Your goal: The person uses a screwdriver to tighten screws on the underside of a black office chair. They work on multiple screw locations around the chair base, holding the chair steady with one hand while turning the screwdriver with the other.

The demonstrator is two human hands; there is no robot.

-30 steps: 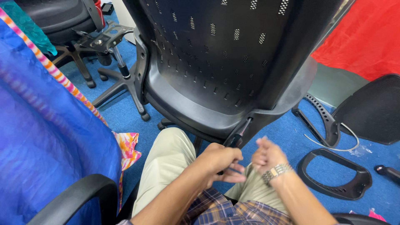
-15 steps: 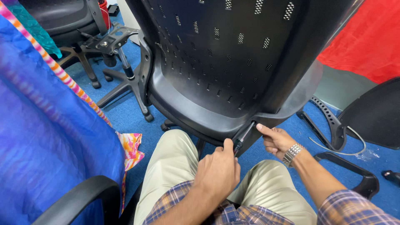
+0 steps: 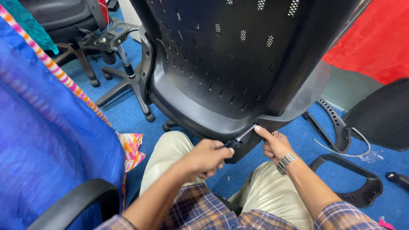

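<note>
A black perforated plastic office chair backrest [image 3: 238, 64] stands upright right in front of my knees. My left hand [image 3: 206, 158] is closed around the handle of a black screwdriver [image 3: 239, 138] whose tip meets the lower edge of the backrest. My right hand [image 3: 275, 145], with a metal watch on its wrist, touches the shaft near the tip with its index finger stretched out; the other fingers are curled. I sit in beige trousers and a plaid shirt.
A star-shaped chair base [image 3: 123, 81] with a gas cylinder lies on the blue carpet at upper left. A blue cloth [image 3: 47, 140] covers a chair with a black armrest [image 3: 76, 204] at left. Loose black armrest parts [image 3: 353, 183] and a red cloth [image 3: 375, 38] are at right.
My left hand has taken hold of the screwdriver handle and moved up to the backrest. My right hand has shifted to the shaft near the tip.
</note>
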